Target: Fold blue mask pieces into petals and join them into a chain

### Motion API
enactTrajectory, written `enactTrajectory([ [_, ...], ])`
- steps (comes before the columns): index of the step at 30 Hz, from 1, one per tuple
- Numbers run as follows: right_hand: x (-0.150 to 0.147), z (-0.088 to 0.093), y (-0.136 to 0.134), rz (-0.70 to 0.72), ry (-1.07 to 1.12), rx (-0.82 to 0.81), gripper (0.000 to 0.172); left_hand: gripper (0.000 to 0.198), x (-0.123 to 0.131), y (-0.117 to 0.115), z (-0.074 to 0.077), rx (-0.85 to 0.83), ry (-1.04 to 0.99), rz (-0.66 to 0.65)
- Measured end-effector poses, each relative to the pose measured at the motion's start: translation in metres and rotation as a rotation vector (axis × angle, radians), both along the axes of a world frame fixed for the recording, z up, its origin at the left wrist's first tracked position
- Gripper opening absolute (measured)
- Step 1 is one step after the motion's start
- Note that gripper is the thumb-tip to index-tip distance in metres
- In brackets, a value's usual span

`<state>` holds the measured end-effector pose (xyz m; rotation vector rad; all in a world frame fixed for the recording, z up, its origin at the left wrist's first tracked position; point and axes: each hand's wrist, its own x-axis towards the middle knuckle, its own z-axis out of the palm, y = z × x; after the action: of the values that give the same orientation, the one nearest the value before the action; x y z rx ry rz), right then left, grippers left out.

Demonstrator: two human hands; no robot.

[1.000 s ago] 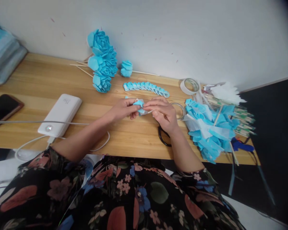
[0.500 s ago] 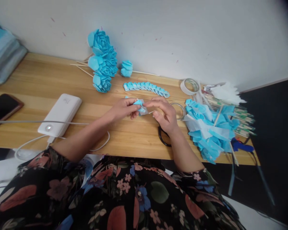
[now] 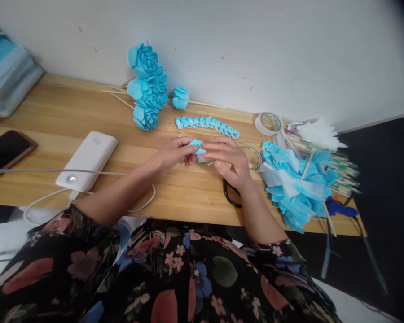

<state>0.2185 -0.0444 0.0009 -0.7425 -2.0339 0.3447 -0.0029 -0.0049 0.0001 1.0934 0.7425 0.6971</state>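
A small piece of blue and white fabric point(image 3: 197, 145), folded like a petal, sits between my two hands above the table. My left hand point(image 3: 175, 153) pinches it from the left, thumb on top. From the other side, the fingertips of my right hand point(image 3: 232, 162) press on its edge. A thin pale stick point(image 3: 211, 163) pokes out between the thumb and fingers of my right hand; its other end is hidden. Just beyond the hands lies a curved row of small folded blue petals point(image 3: 207, 123).
Finished blue fabric flowers point(image 3: 148, 87) and a single blue bud point(image 3: 180, 98) lie at the back. Tape rolls point(image 3: 267, 124), black-handled scissors point(image 3: 226, 195) and a blue fabric pile point(image 3: 296, 188) are rightward. A white power bank point(image 3: 85, 157) and phone point(image 3: 8, 152) lie left.
The fingers of my right hand have come down flatter over the fabric piece, which now looks more folded over. The whole view has shifted slightly.
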Motion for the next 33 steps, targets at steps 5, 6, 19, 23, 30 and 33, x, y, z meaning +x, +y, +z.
enactTrajectory([
  [5, -0.0004, -0.0012, 0.0007, 0.005, -0.01, 0.009, 0.024, 0.033, 0.001, -0.001, 0.0023, 0.024, 0.043, 0.029],
  [6, -0.0008, -0.0015, 0.0008, 0.009, -0.011, 0.005, 0.024, 0.034, 0.0009, -0.0008, 0.0014, 0.037, 0.051, 0.037],
  [19, -0.0012, 0.006, -0.0035, -0.031, 0.012, 0.0, 0.027, 0.04, 0.0005, -0.002, -0.0002, 0.139, 0.038, 0.106],
  [23, -0.0005, 0.0075, -0.0041, -0.061, 0.058, 0.008, 0.028, 0.041, 0.0005, -0.0017, -0.0003, 0.125, 0.021, 0.163],
  [30, -0.0016, 0.0058, -0.0026, -0.069, 0.005, -0.025, 0.028, 0.042, 0.001, 0.0001, -0.0024, 0.104, -0.032, 0.185],
  [33, -0.0026, 0.0069, -0.0029, -0.08, 0.038, -0.042, 0.028, 0.044, 0.0013, 0.0008, -0.003, 0.098, -0.052, 0.174],
])
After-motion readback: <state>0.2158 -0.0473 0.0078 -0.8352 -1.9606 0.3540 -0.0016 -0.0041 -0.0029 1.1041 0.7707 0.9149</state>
